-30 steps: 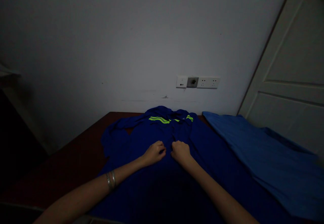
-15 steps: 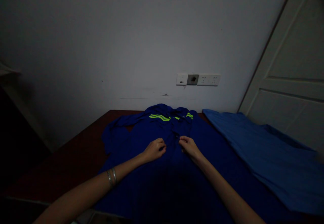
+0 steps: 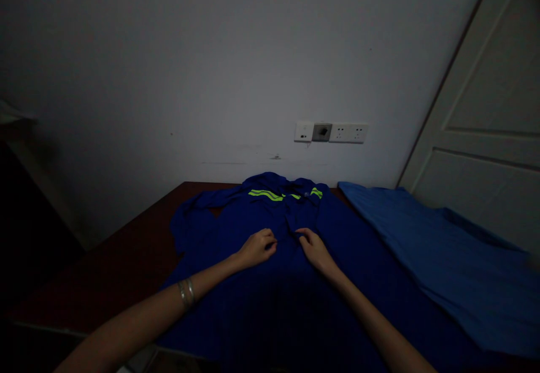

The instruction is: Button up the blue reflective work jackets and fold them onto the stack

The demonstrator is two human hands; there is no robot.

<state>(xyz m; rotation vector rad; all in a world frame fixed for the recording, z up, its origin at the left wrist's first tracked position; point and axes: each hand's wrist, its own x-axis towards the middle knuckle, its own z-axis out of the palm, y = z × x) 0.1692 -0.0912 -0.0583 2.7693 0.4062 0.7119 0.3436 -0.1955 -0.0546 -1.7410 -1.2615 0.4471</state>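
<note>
A dark blue jacket (image 3: 253, 218) with yellow-green stripes across its chest is spread over the table, collar toward the wall. Its front edges meet near the middle, between my hands. My left hand (image 3: 258, 248) is closed in a pinch on the cloth left of the front opening; two silvery bands circle that wrist. On the other side, my right hand (image 3: 314, 249) has its thumb and forefinger around the front edge of the jacket. The dim light hides any small fastener at the fingertips.
A lighter blue cloth (image 3: 430, 249) lies to the right, alongside the jacket. The dark red table (image 3: 139, 238) meets a pale wall (image 3: 189, 80) bearing sockets (image 3: 348, 133). A panelled door (image 3: 485, 148) stands at the right. Something dark stands at the far left.
My right hand's fingers have loosened and stretched a little leftward along the jacket's front edge. The left hand stays almost where it was.
</note>
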